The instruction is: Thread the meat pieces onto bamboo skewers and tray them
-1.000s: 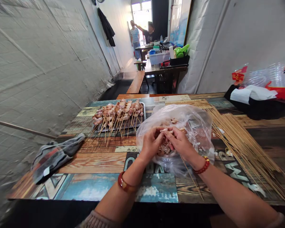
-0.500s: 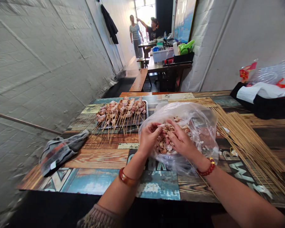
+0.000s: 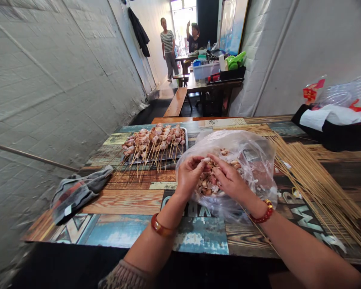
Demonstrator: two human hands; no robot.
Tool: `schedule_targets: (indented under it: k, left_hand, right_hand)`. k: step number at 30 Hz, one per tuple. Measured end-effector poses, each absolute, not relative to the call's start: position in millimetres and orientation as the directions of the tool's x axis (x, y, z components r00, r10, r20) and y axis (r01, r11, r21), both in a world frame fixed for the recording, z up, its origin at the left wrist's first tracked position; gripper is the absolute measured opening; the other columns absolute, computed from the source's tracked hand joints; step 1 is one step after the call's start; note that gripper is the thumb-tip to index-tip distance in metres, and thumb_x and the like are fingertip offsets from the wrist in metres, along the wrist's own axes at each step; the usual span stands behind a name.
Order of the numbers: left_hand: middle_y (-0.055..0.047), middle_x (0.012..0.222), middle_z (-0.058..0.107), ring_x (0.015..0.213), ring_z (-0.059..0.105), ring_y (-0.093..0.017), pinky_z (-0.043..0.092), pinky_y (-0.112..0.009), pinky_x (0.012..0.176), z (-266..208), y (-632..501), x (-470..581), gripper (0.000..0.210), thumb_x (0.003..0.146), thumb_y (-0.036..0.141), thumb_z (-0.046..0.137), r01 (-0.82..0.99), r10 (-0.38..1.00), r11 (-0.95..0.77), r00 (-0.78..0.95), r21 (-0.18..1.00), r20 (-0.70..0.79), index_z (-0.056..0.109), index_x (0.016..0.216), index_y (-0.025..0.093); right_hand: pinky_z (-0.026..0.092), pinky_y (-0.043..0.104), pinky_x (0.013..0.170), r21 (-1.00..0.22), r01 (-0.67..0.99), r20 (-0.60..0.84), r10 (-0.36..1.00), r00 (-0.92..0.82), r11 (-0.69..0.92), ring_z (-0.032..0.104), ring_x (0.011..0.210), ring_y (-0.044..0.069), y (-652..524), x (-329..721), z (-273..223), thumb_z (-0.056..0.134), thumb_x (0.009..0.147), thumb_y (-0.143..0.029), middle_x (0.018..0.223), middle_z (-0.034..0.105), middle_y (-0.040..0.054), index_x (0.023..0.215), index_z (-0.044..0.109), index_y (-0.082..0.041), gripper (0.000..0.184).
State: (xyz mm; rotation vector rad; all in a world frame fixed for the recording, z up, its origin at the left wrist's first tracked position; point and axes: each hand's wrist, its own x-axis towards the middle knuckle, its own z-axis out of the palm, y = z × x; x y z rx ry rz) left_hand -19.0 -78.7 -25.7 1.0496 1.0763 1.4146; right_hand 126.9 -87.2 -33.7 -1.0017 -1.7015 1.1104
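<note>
Pinching a small pale piece point(image 3: 205, 160) in my left hand point(image 3: 189, 173), I hold my right hand point(image 3: 231, 180) curled beside it, grip unclear, above the plastic bag point(image 3: 260, 154).

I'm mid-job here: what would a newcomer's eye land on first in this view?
Probably the left hand and right hand, close together at the centre over an open translucent plastic bag of brownish pieces, the left pinching a small pale piece. Next, likely the loaded skewers heaped on a metal tray beyond and to the left, and the spread of bare sticks at the right. Farther back, a bright green object stands out.
</note>
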Motion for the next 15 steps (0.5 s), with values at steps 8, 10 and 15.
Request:
schedule_targets:
  k: [8, 10, 15]
  left_hand:
    - [0.000, 0.068, 0.068, 0.061, 0.066, -0.013, 0.055, -0.026, 0.064, -24.2, -79.5, -18.2, 0.029, 0.068, 0.035, 0.077, -0.215, 0.990, -0.086, -0.126, 0.973, 0.060, 0.059, 0.081, 0.016]
    - [0.001, 0.068, 0.068, 0.062, 0.066, -0.013, 0.055, -0.026, 0.064, -24.0, -79.7, -17.9, 0.029, 0.068, 0.034, 0.077, -0.214, 0.990, -0.087, -0.129, 0.973, 0.061, 0.059, 0.081, 0.016]
    - [0.000, 0.069, 0.068, 0.062, 0.066, -0.013, 0.055, -0.026, 0.065, -25.6, -79.6, -17.5, 0.029, 0.068, 0.034, 0.077, -0.199, 0.988, -0.102, -0.134, 0.975, 0.077, 0.060, 0.082, 0.016]
  right_hand:
    - [0.048, 0.028, 0.053, -0.931, 0.209, 0.223, 0.919, -0.325, 0.299, 0.052, 0.053, 0.016, -87.1, 127.2, -33.4, 0.038, 0.094, -0.032, 0.060, 0.053, -0.0013, 0.144, 0.044, -0.017, 0.052]
    - [0.047, 0.027, 0.053, -0.932, 0.210, 0.219, 0.920, -0.324, 0.296, 0.052, 0.053, 0.015, -87.1, 127.2, -33.8, 0.038, 0.094, -0.031, 0.060, 0.053, -0.0013, 0.144, 0.043, -0.016, 0.052]
    - [0.048, 0.027, 0.054, -0.933, 0.207, 0.220, 0.920, -0.324, 0.296, 0.053, 0.054, 0.016, -86.0, 127.4, -36.6, 0.038, 0.093, -0.028, 0.061, 0.054, -0.0012, 0.145, 0.043, -0.017, 0.053]
